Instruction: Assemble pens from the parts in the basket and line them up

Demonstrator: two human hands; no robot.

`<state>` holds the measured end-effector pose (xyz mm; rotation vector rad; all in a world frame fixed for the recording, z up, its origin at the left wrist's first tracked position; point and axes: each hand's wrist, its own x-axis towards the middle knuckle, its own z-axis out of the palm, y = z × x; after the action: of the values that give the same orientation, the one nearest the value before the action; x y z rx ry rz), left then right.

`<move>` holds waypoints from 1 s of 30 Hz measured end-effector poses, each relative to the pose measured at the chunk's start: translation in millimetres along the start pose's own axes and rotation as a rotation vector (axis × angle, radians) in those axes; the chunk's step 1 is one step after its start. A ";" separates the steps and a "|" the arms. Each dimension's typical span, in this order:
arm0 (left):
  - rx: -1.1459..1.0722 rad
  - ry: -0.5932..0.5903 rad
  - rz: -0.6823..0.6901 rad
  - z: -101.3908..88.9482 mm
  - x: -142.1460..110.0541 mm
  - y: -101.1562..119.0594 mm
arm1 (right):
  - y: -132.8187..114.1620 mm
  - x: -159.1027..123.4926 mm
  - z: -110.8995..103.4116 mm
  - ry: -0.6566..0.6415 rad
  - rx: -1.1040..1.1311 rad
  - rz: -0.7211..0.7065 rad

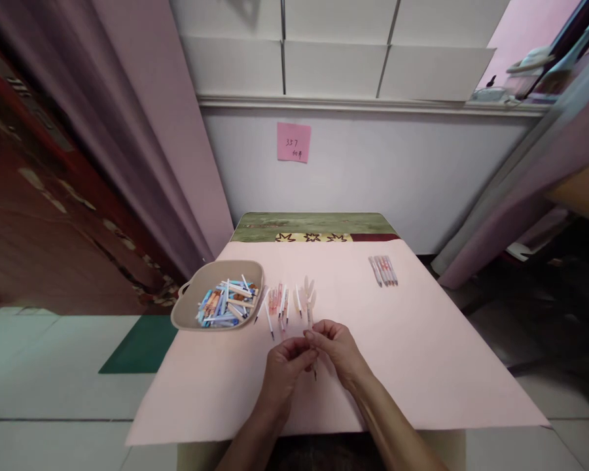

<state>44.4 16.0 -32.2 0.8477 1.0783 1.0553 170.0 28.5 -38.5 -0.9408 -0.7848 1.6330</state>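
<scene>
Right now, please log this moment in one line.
left hand, right hand: on slim pen piece; basket: holds pen parts; loose refills: beside basket; pen row: right

Slender pale pen [309,316], pinched between left hand [285,367] and right hand [341,350], dark tip nearward, white dark-tipped refills [269,322] lying just beyond

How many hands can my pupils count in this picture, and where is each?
2: the left hand and, just beside it, the right hand, both over the near half of the pink table cover, pinching a slim pen.
</scene>
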 end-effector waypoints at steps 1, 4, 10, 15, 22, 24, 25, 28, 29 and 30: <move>-0.005 0.008 -0.002 -1.0 0.9 -0.5 | 0.9 0.6 -1.6 0.013 -0.013 -0.007; -0.028 -0.004 -0.018 -4.7 4.2 -1.6 | 0.0 0.6 -6.8 -0.009 -0.060 -0.017; 0.053 -0.002 0.034 -1.5 8.4 -8.3 | 0.4 0.2 -10.7 -0.022 -0.137 -0.034; 0.408 0.151 0.268 -22.0 10.8 -14.2 | -21.9 20.9 -56.6 0.294 -0.404 -0.096; 0.964 0.412 0.686 -71.8 24.5 -27.6 | -123.2 72.3 -209.4 0.900 -0.864 -0.073; 1.014 0.406 0.679 -73.2 29.3 -30.5 | -139.9 83.6 -238.4 1.024 -0.972 -0.024; 1.035 0.397 0.682 -72.7 31.3 -31.6 | -143.9 89.0 -248.3 1.060 -1.014 0.006; 1.082 0.376 0.692 -71.7 34.7 -34.4 | -142.5 106.0 -263.7 1.108 -1.104 0.077; 1.091 0.370 0.691 -72.0 35.2 -35.5 | -139.6 111.6 -265.6 1.109 -1.125 0.093; 1.097 0.365 0.687 -72.7 35.5 -36.7 | -136.3 116.9 -266.7 1.107 -1.142 0.104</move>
<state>-12.1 42.4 -95.4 2.0625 1.7777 1.1650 449.4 184.2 -71.3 -2.3853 -0.8000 0.3672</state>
